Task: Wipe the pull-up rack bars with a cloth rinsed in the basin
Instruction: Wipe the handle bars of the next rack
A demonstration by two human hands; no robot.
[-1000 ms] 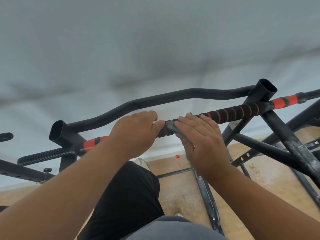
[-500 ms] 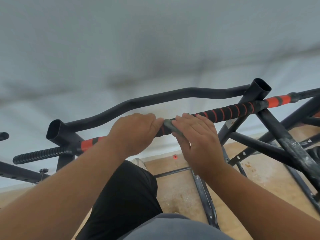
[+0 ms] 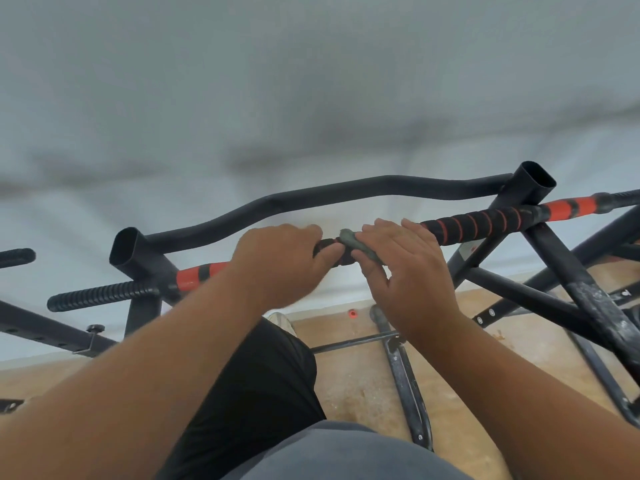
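On the black foam-wrapped bar with red spiral stripes (image 3: 474,225), left hand (image 3: 280,263) grips tight; right hand (image 3: 405,271) curls round the grey-green cloth (image 3: 358,245).

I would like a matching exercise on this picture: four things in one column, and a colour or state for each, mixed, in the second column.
Things:
1. cloth
2. left hand
3. curved bar
4. floor

Colour or state:
A. plain black, with no wrap
B. grey-green, pressed on the padded bar by the right hand
C. light wood tone
D. curled round the padded bar

Pairs: 1-B, 2-D, 3-A, 4-C
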